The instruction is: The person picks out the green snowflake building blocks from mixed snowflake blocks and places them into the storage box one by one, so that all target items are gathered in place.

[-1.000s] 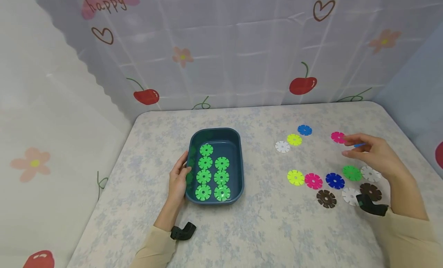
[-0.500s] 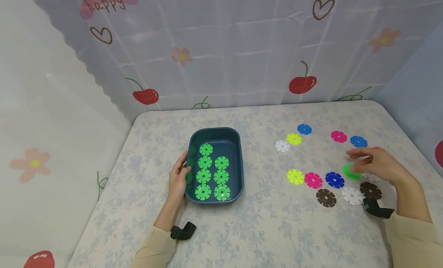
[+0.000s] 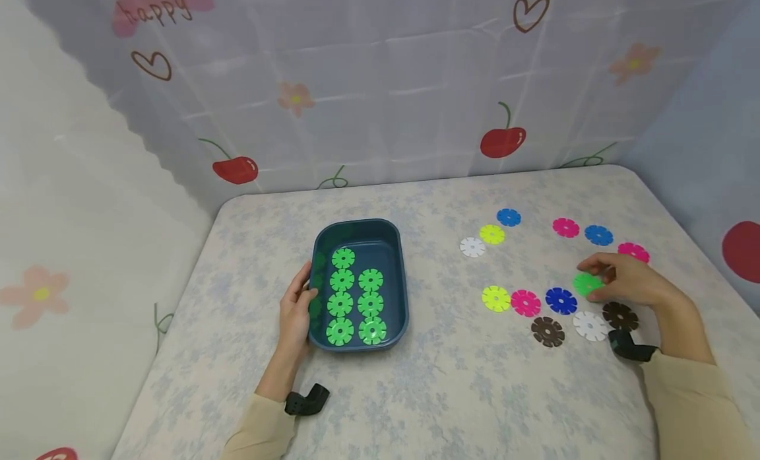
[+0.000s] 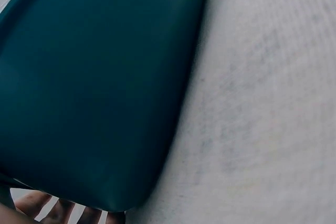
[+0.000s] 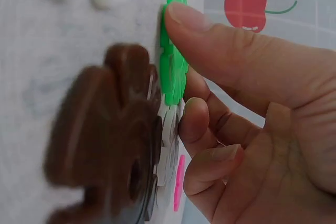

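Note:
A dark teal tray (image 3: pixel 406 295) stands at the middle left, with several green interlocking discs (image 3: pixel 342 280) in two columns inside. My left hand (image 3: pixel 295 315) grips its left wall, thumb at the rim. In the left wrist view the tray's outer wall (image 4: pixel 100 87) fills much of the picture, and fingertips (image 4: pixel 58 212) show below it. On the right, my right hand (image 3: pixel 632 280) pinches a loose green disc (image 3: pixel 586 284) between thumb and fingers. The right wrist view shows the thumb on this green disc (image 5: pixel 173 61), which is still low at the tabletop.
Near the right hand lie a brown disc (image 3: pixel 620 316), a white disc (image 3: pixel 590 326), a dark blue disc (image 3: pixel 561 301) and a pink disc (image 3: pixel 633 252). Farther back are blue (image 3: pixel 508 217) and yellow discs (image 3: pixel 492 234). A printed curtain (image 3: pixel 386 84) borders the table behind.
My right hand has come down from near the back pink and blue discs to the green disc and taken hold of it. The left hand keeps its grip; the head view shifts slightly.

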A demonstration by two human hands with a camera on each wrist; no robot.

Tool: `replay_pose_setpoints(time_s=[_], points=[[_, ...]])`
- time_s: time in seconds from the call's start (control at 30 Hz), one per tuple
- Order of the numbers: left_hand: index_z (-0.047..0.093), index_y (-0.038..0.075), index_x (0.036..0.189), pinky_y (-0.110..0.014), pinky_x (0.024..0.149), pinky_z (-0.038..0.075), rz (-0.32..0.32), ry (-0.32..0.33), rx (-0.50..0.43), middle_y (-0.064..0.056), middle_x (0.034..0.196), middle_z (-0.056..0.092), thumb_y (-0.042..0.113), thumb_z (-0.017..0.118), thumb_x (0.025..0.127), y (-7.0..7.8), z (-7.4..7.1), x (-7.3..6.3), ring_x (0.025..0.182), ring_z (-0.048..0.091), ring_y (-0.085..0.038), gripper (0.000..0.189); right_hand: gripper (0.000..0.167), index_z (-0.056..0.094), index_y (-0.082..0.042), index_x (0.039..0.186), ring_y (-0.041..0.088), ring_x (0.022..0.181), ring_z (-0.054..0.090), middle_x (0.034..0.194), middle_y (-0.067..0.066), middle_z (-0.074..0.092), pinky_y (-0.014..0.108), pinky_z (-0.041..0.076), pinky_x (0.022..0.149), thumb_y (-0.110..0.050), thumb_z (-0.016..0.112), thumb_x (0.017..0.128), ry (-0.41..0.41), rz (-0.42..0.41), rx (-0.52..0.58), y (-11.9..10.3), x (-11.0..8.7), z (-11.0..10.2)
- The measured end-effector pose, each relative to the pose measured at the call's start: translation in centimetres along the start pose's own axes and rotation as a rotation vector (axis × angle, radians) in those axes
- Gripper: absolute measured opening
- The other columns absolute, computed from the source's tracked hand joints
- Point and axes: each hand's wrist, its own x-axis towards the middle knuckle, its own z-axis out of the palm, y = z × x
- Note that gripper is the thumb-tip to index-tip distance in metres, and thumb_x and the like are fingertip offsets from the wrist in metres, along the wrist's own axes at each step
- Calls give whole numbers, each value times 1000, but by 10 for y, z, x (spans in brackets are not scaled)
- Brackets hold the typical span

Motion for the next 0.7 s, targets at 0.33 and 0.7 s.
replay_pose_setpoints(time_s=[0.33,0.7], points=[[37,20,152,-26,101,36,-2,0,5,2,156,36,7,41,101,0,-1,0,140,36,-19,53,48,60,5,110,33,93,52,99,17,58,28,46,70,-16,83,74,64,27,-5,-2,5,5],[38,19,152,-35,105,35,11,-6,3,2,156,36,7,41,101,0,0,-1,141,36,-20,53,36,61,5,111,42,95,55,105,25,58,28,49,65,-11,75,83,132,38,12,-5,5,4]])
